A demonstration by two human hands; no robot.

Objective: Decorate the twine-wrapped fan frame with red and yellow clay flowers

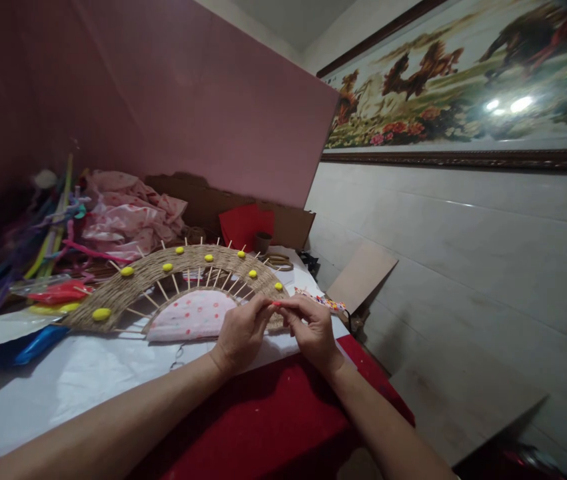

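Observation:
A small red piece, soft-looking like clay, is pinched between the fingertips of my left hand and my right hand. Both hands meet in front of the right end of a fan-shaped weaving. Its wide arch is of brown twine wound over thin wooden sticks, whose ends poke out along the edges. Yellow rounded dots sit spaced along the arch. Inside the arch lies a half-round panel of white cloth with red dots, edged with twine. My hands hide the weaving's right end in part.
Behind the weaving are a crumpled pink cloth, red paper, a small dark cup and scissors. Colourful pipe cleaners and plastic packets crowd the left. White sheeting covers part of the red tablecloth.

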